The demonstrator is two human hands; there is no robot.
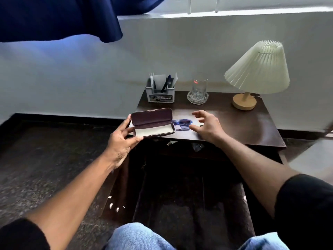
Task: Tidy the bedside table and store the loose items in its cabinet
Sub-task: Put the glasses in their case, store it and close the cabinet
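A dark brown glasses case (pixel 153 123) lies with its lid up at the front left corner of the dark wooden bedside table (pixel 239 123); its pale lining shows and nothing is inside. My left hand (pixel 120 141) grips the case at its left end, thumb under the front edge. Blue-framed glasses (pixel 182 124) lie folded on the tabletop just right of the case. My right hand (pixel 205 125) hovers over the table right beside the glasses, fingers spread, holding nothing. Below the tabletop the cabinet (pixel 180 177) is dark, and its door (pixel 117 186) hangs open to the left.
A grey desk organiser (pixel 160 94) with a pen and papers stands at the back left. A clear glass (pixel 199 87) on a glass coaster sits mid-back. A pleated cream lamp (pixel 257 69) stands back right. A navy curtain (pixel 57 17) hangs upper left. My knees (pixel 140 237) are below.
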